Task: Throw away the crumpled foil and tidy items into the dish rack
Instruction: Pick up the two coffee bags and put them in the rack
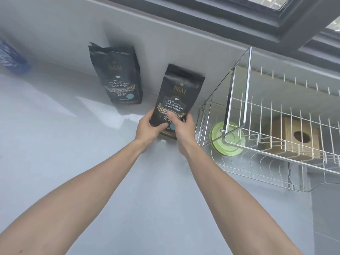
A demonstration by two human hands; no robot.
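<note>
A black coffee bag stands upright near the back wall, just left of the wire dish rack. My left hand and my right hand both grip its lower part, thumbs on the front label. A second, identical black coffee bag leans against the wall further left, untouched. In the rack's lower tier sit a green plate and a wooden box with a round hole. No crumpled foil shows in view.
The grey countertop stretches left and toward me. A blurred blue item sits at the far left edge. A dark window frame runs above the wall ledge. The counter's right edge drops off below the rack.
</note>
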